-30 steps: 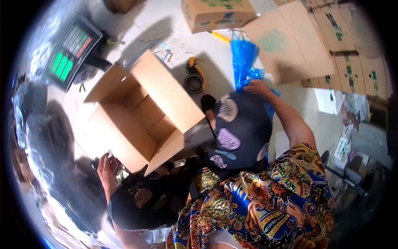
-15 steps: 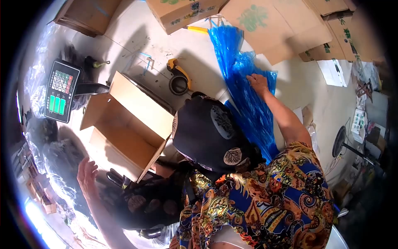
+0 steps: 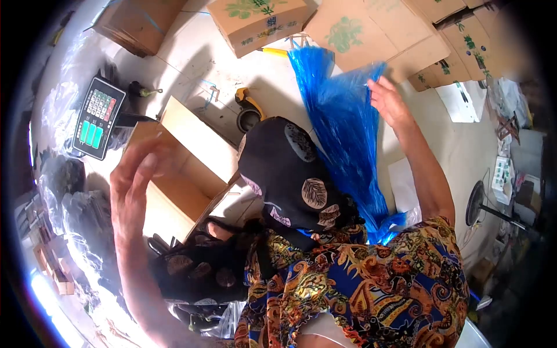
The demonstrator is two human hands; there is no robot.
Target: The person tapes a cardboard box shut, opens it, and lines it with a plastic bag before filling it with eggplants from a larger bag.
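Note:
My right hand [image 3: 387, 101] pinches the top edge of a blue plastic bag [image 3: 342, 133] and holds it lifted; the bag hangs down past my knee to my lap. My left hand [image 3: 134, 180] is raised in the air with its fingers spread, holding nothing, in front of an open cardboard box [image 3: 185, 168] that stands on the floor. Dark patterned cloth [image 3: 290, 174] over my knee hides part of the box and the bag's lower left edge.
A scale with a green display [image 3: 97, 117] lies left of the box. A tape dispenser [image 3: 248, 110] sits behind it. Printed cartons [image 3: 258, 20] and flattened cardboard [image 3: 371, 35] lie at the back. A fan [image 3: 484, 203] and clutter stand at right.
My right hand has lifted the blue bag off the floor and drawn it up. My left hand has risen from low beside the box to mid-air, fingers spread.

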